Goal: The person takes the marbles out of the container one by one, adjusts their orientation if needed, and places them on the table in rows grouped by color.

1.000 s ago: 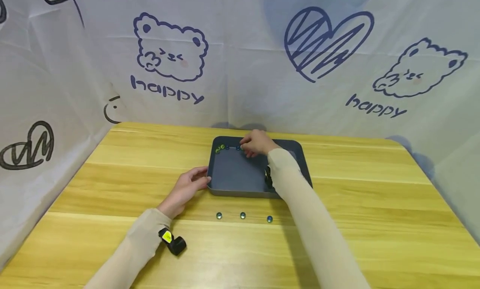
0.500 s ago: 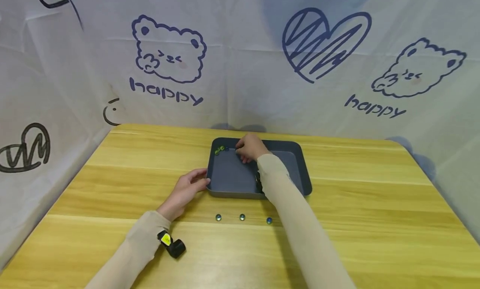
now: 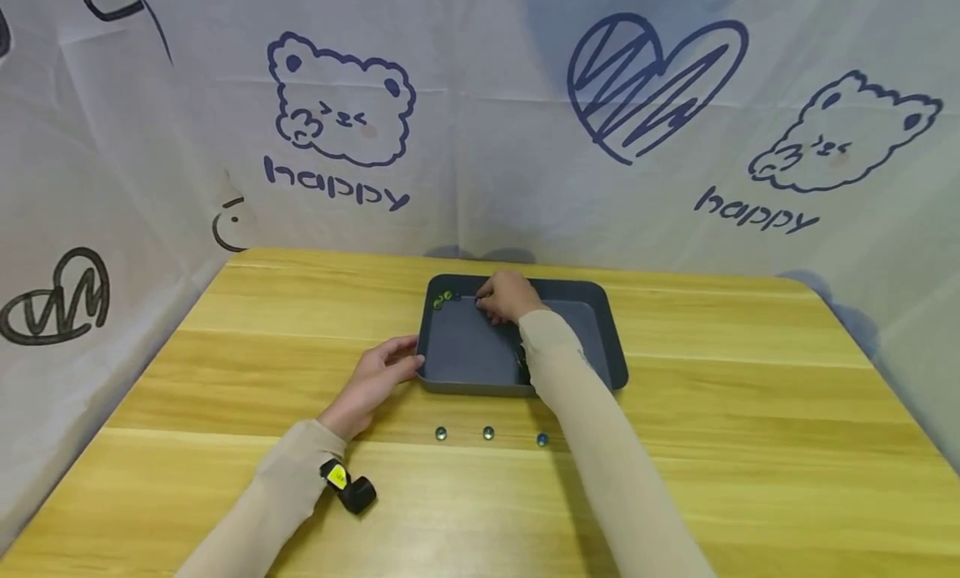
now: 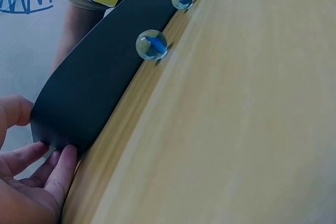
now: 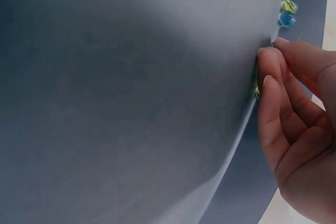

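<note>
A dark grey rectangular tray [image 3: 465, 344] sits on the table. My left hand [image 3: 378, 382] holds its front left corner; in the left wrist view the fingers [image 4: 62, 174] touch the lower edge of the wall. Inside, my right hand [image 3: 512, 296] pinches a marble [image 3: 477, 300] at the back wall, mostly hidden by the fingertips. Another yellow-green marble [image 5: 257, 93] peeks out beside those fingers in the right wrist view. Yellow-green marbles [image 5: 289, 6] and a blue marble [image 5: 287, 19] stand in a row along the same wall, up to the back left corner.
In front of the tray, a left marble [image 3: 441, 434], a middle marble [image 3: 489, 433] and a blue-looking right marble [image 3: 542, 439] lie spaced apart on the wooden table [image 3: 712, 444]. A white cloth with drawings [image 3: 510, 194] hangs behind the table.
My right hand has moved a little left along the back wall of the tray and lower, then stayed there. The left hand keeps its place at the corner.
</note>
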The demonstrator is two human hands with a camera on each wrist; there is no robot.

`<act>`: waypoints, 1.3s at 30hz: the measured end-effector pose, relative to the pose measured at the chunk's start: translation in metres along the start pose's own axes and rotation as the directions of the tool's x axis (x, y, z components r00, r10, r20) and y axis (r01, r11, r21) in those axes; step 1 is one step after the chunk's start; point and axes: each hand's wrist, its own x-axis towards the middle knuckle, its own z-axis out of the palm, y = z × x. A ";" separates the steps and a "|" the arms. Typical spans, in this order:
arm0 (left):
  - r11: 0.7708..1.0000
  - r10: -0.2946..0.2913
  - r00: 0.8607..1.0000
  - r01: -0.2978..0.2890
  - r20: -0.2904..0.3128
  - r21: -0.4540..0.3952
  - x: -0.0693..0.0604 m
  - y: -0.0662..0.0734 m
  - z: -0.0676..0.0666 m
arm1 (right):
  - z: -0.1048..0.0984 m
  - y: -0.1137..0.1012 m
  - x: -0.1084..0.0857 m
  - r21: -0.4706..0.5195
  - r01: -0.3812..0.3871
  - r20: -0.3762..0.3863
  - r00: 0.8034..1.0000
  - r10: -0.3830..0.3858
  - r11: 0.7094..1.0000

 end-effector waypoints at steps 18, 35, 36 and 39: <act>1.000 0.016 1.000 -0.016 0.023 0.002 -0.002 -0.002 0.000 | -0.051 -0.019 -0.024 0.420 0.225 0.049 0.962 -0.270 0.879; 1.000 0.014 1.000 -0.014 0.005 0.011 0.000 -0.003 -0.001 | -0.074 0.007 -0.100 0.555 0.295 -0.039 0.943 -0.330 0.778; 1.000 0.015 1.000 -0.015 0.004 0.012 0.001 -0.003 -0.001 | -0.074 0.010 -0.104 0.555 0.299 -0.038 0.941 -0.336 0.776; 1.000 0.020 1.000 -0.020 0.004 0.011 0.002 -0.005 -0.001 | -0.071 0.018 -0.119 0.542 0.321 -0.043 0.933 -0.357 0.776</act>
